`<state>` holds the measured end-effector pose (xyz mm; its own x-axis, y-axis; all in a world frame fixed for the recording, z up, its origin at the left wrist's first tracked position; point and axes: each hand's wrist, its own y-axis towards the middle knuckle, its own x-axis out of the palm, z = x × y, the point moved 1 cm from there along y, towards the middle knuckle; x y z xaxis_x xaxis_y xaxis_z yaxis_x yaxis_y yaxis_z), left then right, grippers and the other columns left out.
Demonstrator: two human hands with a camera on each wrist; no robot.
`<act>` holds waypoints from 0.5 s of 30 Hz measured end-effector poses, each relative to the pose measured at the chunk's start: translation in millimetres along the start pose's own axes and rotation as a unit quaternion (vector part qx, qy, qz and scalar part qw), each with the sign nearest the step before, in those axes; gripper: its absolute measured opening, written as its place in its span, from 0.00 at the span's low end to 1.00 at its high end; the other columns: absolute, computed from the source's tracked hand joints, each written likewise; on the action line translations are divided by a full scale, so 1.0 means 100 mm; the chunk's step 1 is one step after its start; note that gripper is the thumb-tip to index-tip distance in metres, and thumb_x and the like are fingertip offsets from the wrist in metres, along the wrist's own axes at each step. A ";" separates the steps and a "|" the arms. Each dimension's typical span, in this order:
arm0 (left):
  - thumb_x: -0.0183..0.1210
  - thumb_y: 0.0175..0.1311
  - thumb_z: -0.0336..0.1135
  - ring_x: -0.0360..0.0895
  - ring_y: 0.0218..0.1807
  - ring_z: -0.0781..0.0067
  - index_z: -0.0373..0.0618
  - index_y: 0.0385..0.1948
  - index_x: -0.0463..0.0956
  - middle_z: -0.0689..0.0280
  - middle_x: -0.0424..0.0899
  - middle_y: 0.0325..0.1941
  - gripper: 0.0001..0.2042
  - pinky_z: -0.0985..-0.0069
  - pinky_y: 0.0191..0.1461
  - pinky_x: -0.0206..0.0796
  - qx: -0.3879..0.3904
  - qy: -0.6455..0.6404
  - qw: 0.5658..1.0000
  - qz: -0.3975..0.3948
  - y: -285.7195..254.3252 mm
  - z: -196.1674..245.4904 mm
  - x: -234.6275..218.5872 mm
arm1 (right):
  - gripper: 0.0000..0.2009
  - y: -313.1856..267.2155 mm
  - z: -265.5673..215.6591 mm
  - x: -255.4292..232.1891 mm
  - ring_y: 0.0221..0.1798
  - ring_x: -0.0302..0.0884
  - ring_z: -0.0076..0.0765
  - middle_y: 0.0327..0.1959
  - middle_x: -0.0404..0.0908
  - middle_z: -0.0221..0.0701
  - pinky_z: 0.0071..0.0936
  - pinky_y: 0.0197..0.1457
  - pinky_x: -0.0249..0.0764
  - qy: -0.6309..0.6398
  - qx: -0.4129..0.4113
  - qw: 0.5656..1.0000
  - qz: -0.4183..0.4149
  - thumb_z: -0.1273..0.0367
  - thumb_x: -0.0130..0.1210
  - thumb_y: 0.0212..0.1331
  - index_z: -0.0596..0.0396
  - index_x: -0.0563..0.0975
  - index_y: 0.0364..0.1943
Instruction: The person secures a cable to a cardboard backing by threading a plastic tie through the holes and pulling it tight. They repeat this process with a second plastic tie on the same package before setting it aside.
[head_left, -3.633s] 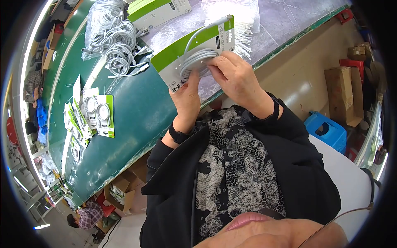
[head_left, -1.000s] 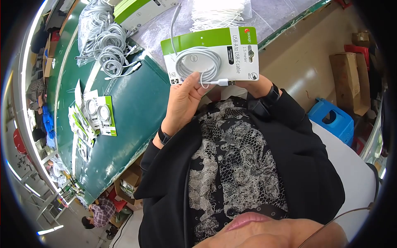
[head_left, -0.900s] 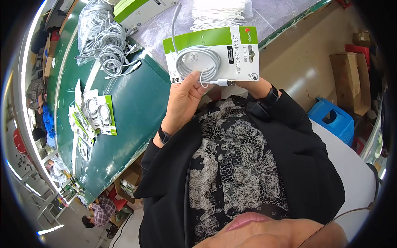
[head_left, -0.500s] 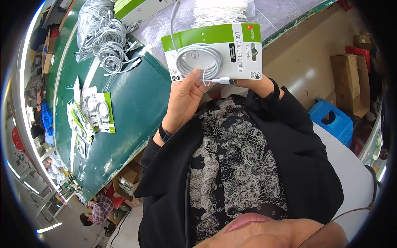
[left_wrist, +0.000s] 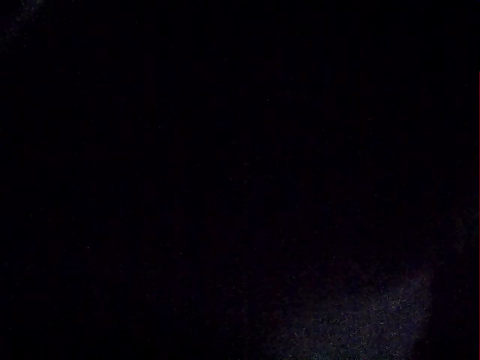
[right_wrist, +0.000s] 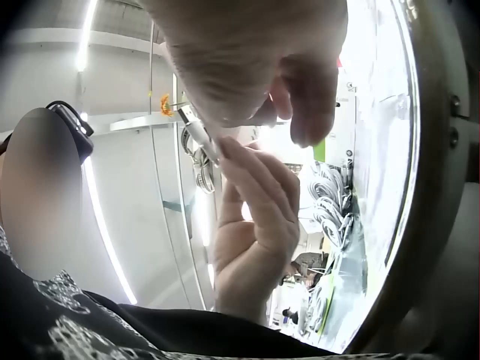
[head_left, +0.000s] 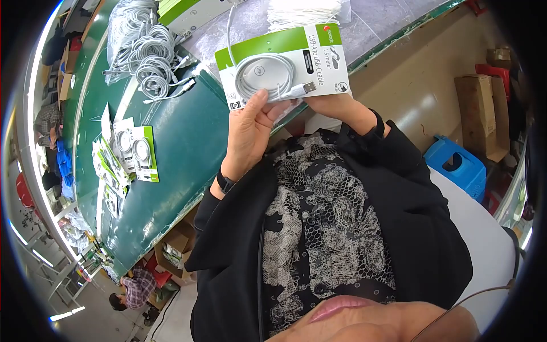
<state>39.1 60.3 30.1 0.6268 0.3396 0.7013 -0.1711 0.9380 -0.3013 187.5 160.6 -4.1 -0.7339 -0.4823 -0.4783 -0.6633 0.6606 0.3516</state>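
Observation:
A green-and-white packaging card printed "USB-A to USB-C cable" is held up over the table edge, with a coiled light grey USB cable on its front. My left hand grips the card's lower edge, thumb pressed on the coil. Beside that thumb, a thin white tie loops over the coil. The USB-A plug points right and slightly up; the other end rises past the top edge. My right hand is behind the card, its fingers hidden in the head view. The right wrist view shows both hands close together at the card's back.
Loose coiled cables lie at the upper left, partly bagged. Carded cables are heaped on the green table. White strips and stacked cards sit behind. A blue stool stands right. The left wrist view is nearly black.
My right hand has gone from the front of the coil to behind the card, which now faces me. In the last half second the card shifted up and left, and the plug tilted upward.

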 end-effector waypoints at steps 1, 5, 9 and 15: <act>0.50 0.68 0.28 0.79 0.49 0.64 0.31 0.52 0.67 0.56 0.78 0.49 0.14 0.65 0.54 0.76 -0.001 0.000 1.000 0.000 -0.01 -0.01 0.01 | 0.12 -0.01 0.01 0.02 0.43 0.77 0.39 0.41 0.79 0.34 0.35 0.43 0.72 0.000 0.001 1.000 0.000 0.76 0.54 0.54 0.56 0.77 0.44; 0.50 0.68 0.29 0.78 0.51 0.64 0.33 0.53 0.66 0.56 0.77 0.52 0.15 0.64 0.56 0.74 -0.007 0.008 1.000 -0.022 -0.03 -0.03 0.04 | 0.12 -0.02 0.07 0.09 0.43 0.77 0.41 0.40 0.79 0.36 0.35 0.44 0.72 0.041 -0.055 0.993 0.095 0.77 0.53 0.54 0.56 0.77 0.44; 0.50 0.69 0.30 0.77 0.54 0.64 0.34 0.55 0.65 0.57 0.75 0.54 0.16 0.62 0.59 0.73 -0.022 -0.079 0.996 -0.038 -0.01 -0.10 0.00 | 0.12 -0.01 0.08 0.09 0.42 0.77 0.43 0.39 0.79 0.36 0.35 0.45 0.72 -0.083 -0.139 0.977 0.135 0.77 0.53 0.54 0.57 0.76 0.44; 0.51 0.68 0.29 0.76 0.55 0.65 0.36 0.56 0.65 0.58 0.75 0.55 0.17 0.61 0.60 0.71 0.026 -0.021 0.999 -0.007 0.02 -0.07 -0.03 | 0.13 -0.04 -0.01 0.05 0.45 0.75 0.47 0.43 0.78 0.38 0.35 0.48 0.71 -0.025 -0.045 0.997 0.051 0.77 0.57 0.52 0.56 0.77 0.44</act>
<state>42.6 60.4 22.6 0.5967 0.3288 0.7320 -0.2032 0.9444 -0.2585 186.3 154.7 -7.1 -0.7920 -0.3843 -0.4744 -0.5972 0.6492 0.4711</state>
